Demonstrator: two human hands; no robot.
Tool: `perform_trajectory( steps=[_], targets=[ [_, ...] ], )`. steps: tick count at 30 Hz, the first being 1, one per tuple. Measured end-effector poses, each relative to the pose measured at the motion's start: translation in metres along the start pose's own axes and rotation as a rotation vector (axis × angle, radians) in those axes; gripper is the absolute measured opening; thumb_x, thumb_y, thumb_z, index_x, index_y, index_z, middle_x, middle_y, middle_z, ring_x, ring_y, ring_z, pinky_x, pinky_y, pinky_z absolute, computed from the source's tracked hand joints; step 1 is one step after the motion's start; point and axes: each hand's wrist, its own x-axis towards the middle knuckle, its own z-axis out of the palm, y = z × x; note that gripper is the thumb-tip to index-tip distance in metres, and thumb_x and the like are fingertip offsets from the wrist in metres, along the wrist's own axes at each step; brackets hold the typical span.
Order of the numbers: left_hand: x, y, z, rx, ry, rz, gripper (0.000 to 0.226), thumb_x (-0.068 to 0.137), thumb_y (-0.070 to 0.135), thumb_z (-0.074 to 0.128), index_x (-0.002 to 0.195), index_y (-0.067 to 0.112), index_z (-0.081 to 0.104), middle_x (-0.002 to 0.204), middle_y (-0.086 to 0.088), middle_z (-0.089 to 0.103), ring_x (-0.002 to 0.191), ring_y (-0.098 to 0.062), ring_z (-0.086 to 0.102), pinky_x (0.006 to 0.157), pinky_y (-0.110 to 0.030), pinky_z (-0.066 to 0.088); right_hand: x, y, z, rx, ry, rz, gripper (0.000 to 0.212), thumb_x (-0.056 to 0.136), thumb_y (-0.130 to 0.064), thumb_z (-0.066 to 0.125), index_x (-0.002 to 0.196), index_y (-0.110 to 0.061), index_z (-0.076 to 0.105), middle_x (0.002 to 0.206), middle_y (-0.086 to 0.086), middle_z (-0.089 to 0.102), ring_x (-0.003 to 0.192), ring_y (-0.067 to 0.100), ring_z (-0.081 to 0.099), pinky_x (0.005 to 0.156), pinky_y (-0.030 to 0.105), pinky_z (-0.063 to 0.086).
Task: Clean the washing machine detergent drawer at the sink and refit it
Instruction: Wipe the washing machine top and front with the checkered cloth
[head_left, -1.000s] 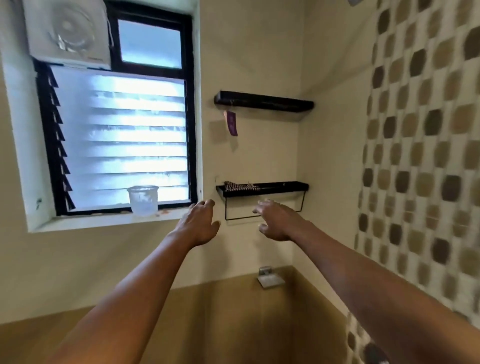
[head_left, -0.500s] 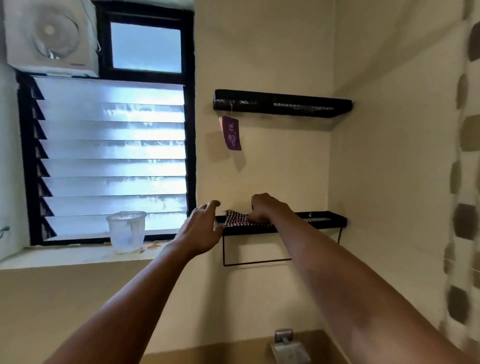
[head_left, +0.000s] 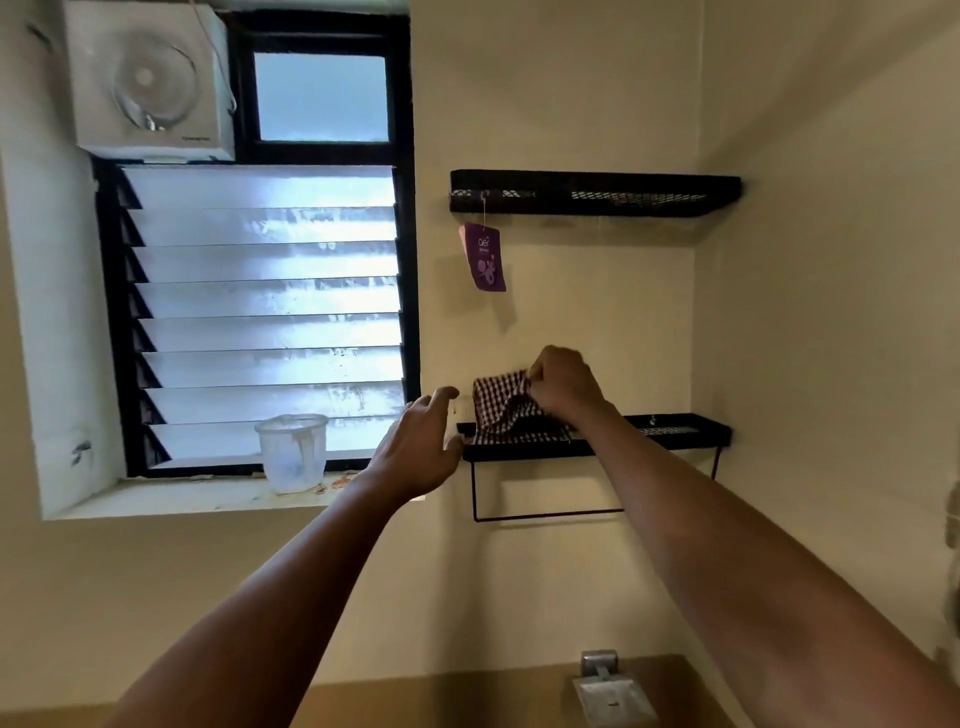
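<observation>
Checked cloth (head_left: 498, 402) is pinched by the right hand (head_left: 563, 387), its lower part lying on the lower black shelf (head_left: 675, 434). Left hand (head_left: 415, 452) is held just beside the shelf's left end, fingers released.

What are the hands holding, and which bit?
The right hand pinches the checked cloth by its upper edge. The left hand holds nothing.

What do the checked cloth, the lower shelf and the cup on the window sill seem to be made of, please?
Checked cloth: woven fabric, matt; it folds limply where the right hand pinches it. Lower shelf: probably metal, painted matt black; thin rod frame, mesh base. Cup: likely plastic, cloudy and translucent.
</observation>
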Motion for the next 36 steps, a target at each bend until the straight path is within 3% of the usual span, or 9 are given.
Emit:
perform_trajectory(
  steps=[8,10,15,19,25,28,30,33,36],
  targets=[
    [-0.076,0.021,-0.064,-0.225,0.157,-0.041,0.055,0.091,0.016,0.073,0.141,0.012,0.051,0.12,-0.014,0.068,0.11,-0.028,0.065,0.086,-0.028,0.044,-0.1,-0.071,-0.058,0.506,0.208,-0.07,0.008,0.1,-0.02,0.061,0.093,-0.018,0.063,0.097,-0.006,0.066,0.077,0.014,0.063,0.046,0.014,0.043],
    [-0.104,0.032,-0.078,-0.294,0.164,-0.011,0.068,0.085,0.022,0.078,0.145,0.015,0.047,0.125,-0.011,0.065,0.111,-0.025,0.064,0.089,-0.033,0.05,-0.136,-0.087,-0.064,0.552,0.202,-0.028,0.009,0.1,-0.024,0.062,0.094,-0.018,0.066,0.097,-0.006,0.068,0.079,0.009,0.063,0.049,0.011,0.044],
    [-0.202,0.063,-0.104,-0.702,0.007,-0.031,0.077,0.075,0.036,0.074,0.146,0.028,0.044,0.129,0.0,0.063,0.116,-0.013,0.062,0.096,-0.037,0.056,-0.246,-0.116,-0.057,0.737,0.059,0.16,0.014,0.096,-0.026,0.068,0.087,-0.015,0.069,0.084,0.002,0.073,0.069,0.017,0.065,0.044,0.023,0.044],
    [-0.272,0.087,-0.123,-1.049,-0.247,-0.148,0.059,0.081,0.027,0.071,0.137,0.032,0.056,0.124,0.001,0.07,0.114,-0.02,0.067,0.08,-0.041,0.062,-0.327,-0.128,-0.062,0.865,-0.043,0.305,0.027,0.078,-0.028,0.081,0.086,-0.004,0.075,0.084,0.017,0.077,0.074,0.026,0.069,0.065,0.037,0.051],
    [-0.349,0.112,-0.128,-0.777,-0.2,-0.24,0.026,0.101,0.034,0.061,0.126,0.029,0.068,0.118,0.008,0.071,0.109,-0.013,0.066,0.091,-0.037,0.057,-0.411,-0.137,-0.072,0.815,-0.206,0.349,0.026,0.084,-0.027,0.082,0.096,-0.005,0.076,0.093,0.009,0.079,0.088,0.021,0.074,0.079,0.037,0.061],
    [-0.398,0.111,-0.125,-0.769,-0.173,-0.433,0.026,0.105,0.034,0.055,0.115,0.021,0.075,0.102,0.009,0.075,0.1,-0.011,0.07,0.079,-0.026,0.055,-0.452,-0.134,-0.069,0.96,-0.499,0.333,0.035,0.091,-0.028,0.076,0.114,-0.002,0.073,0.109,0.013,0.077,0.107,0.025,0.072,0.099,0.044,0.058],
    [-0.433,0.103,-0.12,-0.85,-0.146,-0.584,0.026,0.105,0.029,0.056,0.109,0.014,0.077,0.103,-0.002,0.079,0.102,-0.022,0.073,0.082,-0.033,0.058,-0.481,-0.128,-0.066,1.109,-0.699,0.336,0.039,0.094,-0.018,0.072,0.125,0.004,0.066,0.117,0.017,0.073,0.11,0.028,0.07,0.099,0.044,0.058],
    [-0.49,0.095,-0.12,-1.012,-0.164,-0.848,0.024,0.105,0.02,0.055,0.109,0.006,0.074,0.107,-0.012,0.078,0.104,-0.029,0.073,0.083,-0.036,0.06,-0.539,-0.121,-0.048,1.102,-0.781,0.359,0.034,0.093,-0.006,0.071,0.124,0.007,0.064,0.107,0.019,0.07,0.09,0.022,0.07,0.076,0.028,0.063],
    [-0.545,0.094,-0.133,-1.075,-0.212,-1.032,0.026,0.106,0.018,0.053,0.112,0.0,0.071,0.111,-0.019,0.076,0.108,-0.033,0.072,0.094,-0.045,0.058,-0.589,-0.139,-0.026,1.0,-0.748,0.366,0.006,0.092,-0.016,0.075,0.087,-0.014,0.076,0.078,0.003,0.067,0.063,0.006,0.055,0.054,0.016,0.043]
  ],
)
